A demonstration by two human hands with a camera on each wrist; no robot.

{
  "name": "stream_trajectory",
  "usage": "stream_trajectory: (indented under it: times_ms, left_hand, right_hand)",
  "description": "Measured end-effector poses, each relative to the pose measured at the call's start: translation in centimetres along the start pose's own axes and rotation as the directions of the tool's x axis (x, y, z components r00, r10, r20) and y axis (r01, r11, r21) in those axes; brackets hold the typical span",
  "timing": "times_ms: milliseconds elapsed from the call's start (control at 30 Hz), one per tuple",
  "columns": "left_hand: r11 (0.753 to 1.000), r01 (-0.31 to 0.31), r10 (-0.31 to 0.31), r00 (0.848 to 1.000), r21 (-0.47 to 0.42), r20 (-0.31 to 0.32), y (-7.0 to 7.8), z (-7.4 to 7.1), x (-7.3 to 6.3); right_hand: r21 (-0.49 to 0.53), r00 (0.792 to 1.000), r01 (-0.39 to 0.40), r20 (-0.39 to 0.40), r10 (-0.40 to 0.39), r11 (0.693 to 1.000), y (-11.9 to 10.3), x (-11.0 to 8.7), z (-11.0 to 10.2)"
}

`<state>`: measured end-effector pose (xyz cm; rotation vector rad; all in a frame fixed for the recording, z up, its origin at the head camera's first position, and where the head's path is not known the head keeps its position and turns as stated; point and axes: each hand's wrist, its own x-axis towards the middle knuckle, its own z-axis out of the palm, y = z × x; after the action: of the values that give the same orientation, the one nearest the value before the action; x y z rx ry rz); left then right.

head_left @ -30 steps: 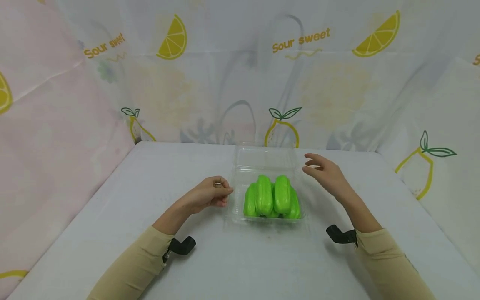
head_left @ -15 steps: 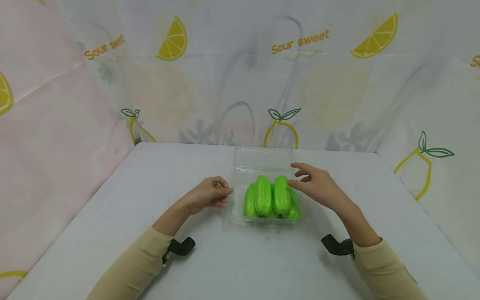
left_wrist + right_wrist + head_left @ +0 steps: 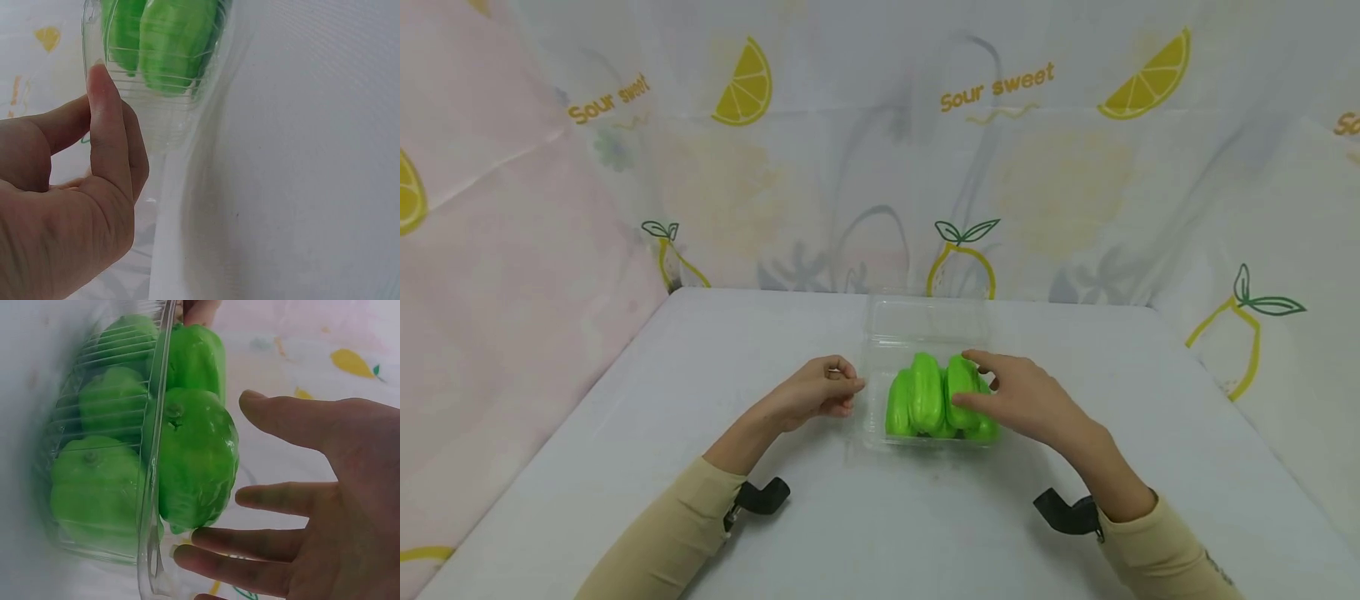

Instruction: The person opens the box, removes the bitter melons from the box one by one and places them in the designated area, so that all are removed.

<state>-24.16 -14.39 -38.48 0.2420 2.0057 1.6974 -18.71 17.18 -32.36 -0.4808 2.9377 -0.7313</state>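
A clear plastic clamshell container holds several glossy green peppers, two of them on top of the others. At its left side my left hand pinches the rim; the thumb tip lies right against it in the left wrist view. Over the container's right side, my right hand reaches in with fingers spread around the upper right pepper. In the right wrist view a gap shows between the thumb and that pepper. The upper left pepper lies beside it, untouched by either hand.
The container's clear lid lies folded back behind the peppers. A white table carries everything, with a lemon-printed cloth standing behind and at both sides. Black wrist mounts stick out below both forearms.
My right hand has come leftward and down, from beside the container to over the upper right pepper. The left hand stays at the rim, and the peppers have not moved.
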Motion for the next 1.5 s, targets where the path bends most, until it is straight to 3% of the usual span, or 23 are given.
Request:
stream_trajectory:
  times_ms: [433,700,1267,1500]
  left_hand:
    - [1.000,0.002,-0.002,1.000,0.002,-0.010,-0.2,0.1,0.0]
    - [1.000,-0.003,0.003,1.000,0.001,-0.004,-0.1,0.2,0.0]
    - [1.000,-0.012,0.012,1.000,0.007,-0.006,-0.2,0.1,-0.2]
    - [1.000,-0.016,0.016,1.000,0.003,-0.001,-0.2,0.1,-0.1]
  right_hand:
    - [-0.092,1.000,0.012,0.015,-0.011,0.996,-0.6,-0.7,0.7]
    - [-0.019,0.997,0.080,0.021,-0.079,0.997,-0.7,-0.7,0.6]
    - [0.057,0.998,0.056,0.033,-0.058,0.997,-0.9,-0.7,-0.2]
    - [0.076,0.999,0.046,-0.018,-0.045,0.996,-0.2,-0.6,-1.1]
